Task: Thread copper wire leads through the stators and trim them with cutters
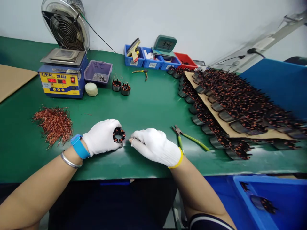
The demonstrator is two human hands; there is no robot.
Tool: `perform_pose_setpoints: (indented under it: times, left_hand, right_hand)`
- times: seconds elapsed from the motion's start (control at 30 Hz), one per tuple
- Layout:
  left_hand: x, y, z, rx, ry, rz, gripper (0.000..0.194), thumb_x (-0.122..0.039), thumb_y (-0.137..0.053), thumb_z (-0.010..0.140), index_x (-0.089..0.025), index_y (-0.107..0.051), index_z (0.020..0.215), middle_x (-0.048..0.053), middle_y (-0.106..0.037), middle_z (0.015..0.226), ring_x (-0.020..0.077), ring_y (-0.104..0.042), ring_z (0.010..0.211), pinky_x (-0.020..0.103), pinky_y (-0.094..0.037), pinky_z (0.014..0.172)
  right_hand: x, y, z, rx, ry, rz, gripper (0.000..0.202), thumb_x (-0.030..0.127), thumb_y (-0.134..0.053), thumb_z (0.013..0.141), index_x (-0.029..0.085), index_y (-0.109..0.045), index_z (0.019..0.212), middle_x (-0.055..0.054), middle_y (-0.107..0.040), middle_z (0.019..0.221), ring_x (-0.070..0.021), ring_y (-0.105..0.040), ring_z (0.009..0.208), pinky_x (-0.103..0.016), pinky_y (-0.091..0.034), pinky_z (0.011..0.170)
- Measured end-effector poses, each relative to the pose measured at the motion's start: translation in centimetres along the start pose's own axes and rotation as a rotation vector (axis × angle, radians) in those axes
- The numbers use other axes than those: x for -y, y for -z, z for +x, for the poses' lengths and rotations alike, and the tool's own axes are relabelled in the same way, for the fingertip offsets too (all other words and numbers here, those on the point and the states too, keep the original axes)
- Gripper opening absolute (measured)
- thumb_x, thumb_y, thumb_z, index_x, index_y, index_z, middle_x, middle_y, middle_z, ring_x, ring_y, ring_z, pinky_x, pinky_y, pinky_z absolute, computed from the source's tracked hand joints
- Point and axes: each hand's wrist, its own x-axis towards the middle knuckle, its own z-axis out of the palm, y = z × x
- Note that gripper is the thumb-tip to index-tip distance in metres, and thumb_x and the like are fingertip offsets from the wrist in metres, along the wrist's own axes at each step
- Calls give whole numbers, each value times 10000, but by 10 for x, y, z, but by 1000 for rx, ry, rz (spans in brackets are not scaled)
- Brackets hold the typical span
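My left hand [102, 135], in a white glove, grips a motor stator [119, 129] with copper windings and black insulation, its open ring facing up. My right hand [150, 142], gloved too, is closed in a pinch just right of the stator, apart from it. A bare fingertip shows through the glove. What these fingers hold, if anything, I cannot make out. Beside my right wrist lie green-handled cutting pliers [179, 134]. Two more stators, one [116, 85] with loose wires standing up and another [125, 89], sit farther back.
A heap of copper wire offcuts [54, 124] lies left. Behind it stand a blue-yellow solder pot [61, 83], a fan [66, 30] and a purple bin [98, 71]. Many stators [230, 92] are stacked right on cardboard. Small pliers [141, 72] and a blue parts bin [134, 60] are at the back.
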Motion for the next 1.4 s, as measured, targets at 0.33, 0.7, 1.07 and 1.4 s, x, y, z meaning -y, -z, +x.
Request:
perform_pose_setpoints:
  times: [0.33, 0.7, 1.07, 1.4]
  left_hand:
    - [2, -2, 0, -11, -39, -29, 303, -407, -625, 676, -204, -574, 896, 44, -627, 856, 221, -604, 765, 324, -470, 662]
    - [5, 0, 0, -34, 67, 11, 365, -483, -654, 626, -217, -547, 852, 45, -635, 842, 229, -616, 743, 315, -435, 598]
    - [5, 0, -2, -107, 223, 82, 411, -576, -614, 651, -208, -531, 812, 70, -640, 835, 246, -622, 729, 314, -396, 554]
    - [5, 0, 3, -57, 160, 35, 364, -518, -609, 669, -210, -548, 853, 61, -639, 822, 239, -622, 699, 321, -432, 569]
  right_hand:
    - [5, -12, 5, -95, 72, -346, 298, 336, -398, 918, 179, -648, 955, -106, -680, 1162, -229, -664, 824, -317, -416, 691]
    - [-5, -6, 9, -310, 260, -268, 326, 403, -600, 787, 211, -643, 1046, -74, -668, 1036, -236, -603, 932, -471, -371, 1026]
    - [-1, -9, 7, -49, 326, -220, 159, 271, -526, 844, 189, -617, 741, -53, -616, 808, -179, -568, 764, -336, -465, 729]
    - [-3, -28, 24, -273, 97, 19, 229, 251, -496, 850, 228, -619, 1042, -41, -645, 1186, -182, -633, 997, -318, -502, 839]
